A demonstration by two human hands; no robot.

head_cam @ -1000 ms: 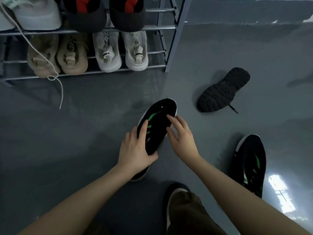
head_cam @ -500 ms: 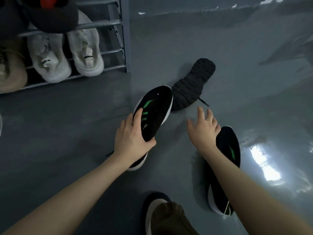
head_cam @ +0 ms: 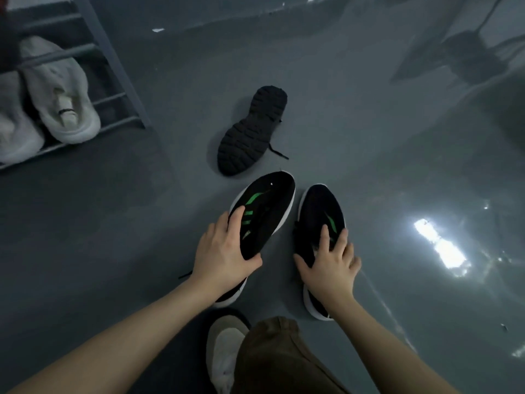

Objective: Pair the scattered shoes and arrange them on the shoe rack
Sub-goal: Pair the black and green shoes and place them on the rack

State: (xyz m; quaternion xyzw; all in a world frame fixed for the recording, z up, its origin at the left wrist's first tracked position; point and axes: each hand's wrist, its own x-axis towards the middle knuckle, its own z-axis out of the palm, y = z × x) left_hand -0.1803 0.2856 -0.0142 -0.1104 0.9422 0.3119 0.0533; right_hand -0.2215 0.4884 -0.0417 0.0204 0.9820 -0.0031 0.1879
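Sneakers side by side on the grey floor [head_cam: 113, 251] — left hand [head_cam: 224, 251] grips the left green-striped sneaker [head_cam: 265, 211], right hand [head_cam: 331, 265] clasps its mate [head_cam: 319, 211]; shoe rack [head_cam: 113, 66] well apart — upper left.

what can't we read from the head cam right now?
- Shoe rack: cut off by the left and top edges; free slots unknown.
- Overturned black shoe: sole up, upper hidden; its mate is not in view.
- Heels of the two green-striped sneakers: covered by the left hand and right hand.
- Far right floor: glare washes it out.
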